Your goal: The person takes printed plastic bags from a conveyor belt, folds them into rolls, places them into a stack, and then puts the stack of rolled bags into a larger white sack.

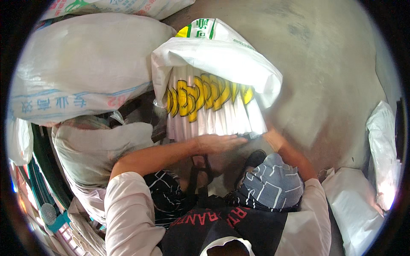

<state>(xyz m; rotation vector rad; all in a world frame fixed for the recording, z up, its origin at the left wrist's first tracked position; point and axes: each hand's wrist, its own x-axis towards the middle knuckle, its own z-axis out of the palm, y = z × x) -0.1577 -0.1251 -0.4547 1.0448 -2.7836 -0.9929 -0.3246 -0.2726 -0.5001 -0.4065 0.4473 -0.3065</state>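
Observation:
A thick stack of white flat pieces with yellow printed shapes (209,106) sticks out of a white woven sack (222,55) in front of me. My left hand (220,143) lies flat across the lower edge of the stack, fingers stretched to the right. My right hand (273,138) presses against the stack's lower right corner; its fingers are mostly hidden behind the stack. Both forearms reach up from my lap, over my patterned trousers (273,183).
A large filled white sack (85,64) lies at the upper left, with another greyish sack (94,149) below it. White bags (384,149) lie at the right on the concrete floor (324,64). Green and white bundles (47,200) sit at the lower left.

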